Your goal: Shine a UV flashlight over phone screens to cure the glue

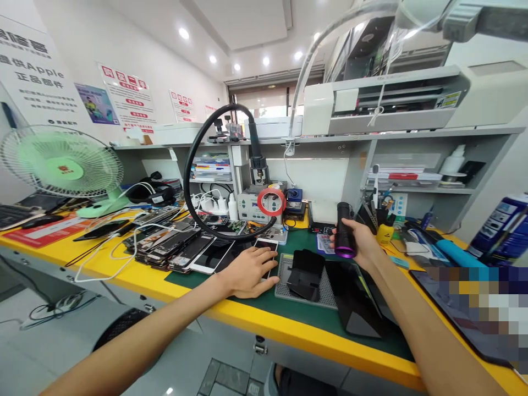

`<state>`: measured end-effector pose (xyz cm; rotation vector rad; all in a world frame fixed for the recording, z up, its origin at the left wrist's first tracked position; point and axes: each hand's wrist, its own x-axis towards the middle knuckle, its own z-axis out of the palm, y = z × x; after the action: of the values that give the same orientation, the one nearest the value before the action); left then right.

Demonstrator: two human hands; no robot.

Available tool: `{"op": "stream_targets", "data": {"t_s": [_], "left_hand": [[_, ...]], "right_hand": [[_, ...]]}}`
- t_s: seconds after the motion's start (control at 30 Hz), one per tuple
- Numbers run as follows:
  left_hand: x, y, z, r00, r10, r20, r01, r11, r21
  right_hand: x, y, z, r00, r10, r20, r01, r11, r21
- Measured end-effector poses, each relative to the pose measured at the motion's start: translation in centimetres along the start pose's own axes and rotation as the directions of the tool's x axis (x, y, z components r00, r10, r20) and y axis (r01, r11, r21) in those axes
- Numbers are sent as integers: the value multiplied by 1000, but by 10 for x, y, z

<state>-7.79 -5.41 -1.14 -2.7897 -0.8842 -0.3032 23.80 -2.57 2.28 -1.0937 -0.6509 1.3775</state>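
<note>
My right hand (363, 242) is wrapped round a black flashlight (345, 228), whose purple-rimmed end points down over the mat. Fingers spread, my left hand (252, 272) lies flat over a white-framed phone (267, 245) and the green mat (268, 305). Between the hands, a black folded piece like a phone case (306, 275) rests on a grey perforated pad (284, 286). A dark glossy tablet-like panel (352, 297) lies at the pad's right edge, below the flashlight. Another white-edged phone (212, 254) is left of my left hand.
Stacked phones and screens (165, 245) cover the bench to the left, near a green fan (66, 165). A soldering or hot-air station (251, 206) with a looping black hose (187, 170) stands behind. At right are a yellow bottle (385, 232) and a blue spray can (501, 231).
</note>
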Motion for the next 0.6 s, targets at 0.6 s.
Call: {"op": "stream_targets", "data": {"t_s": [0.6], "left_hand": [[-75,-54,-4,935,-319,-154,322,947,-3]], "right_hand": [[-9,-2,10,1000,-2,22,2,1000,4]]}}
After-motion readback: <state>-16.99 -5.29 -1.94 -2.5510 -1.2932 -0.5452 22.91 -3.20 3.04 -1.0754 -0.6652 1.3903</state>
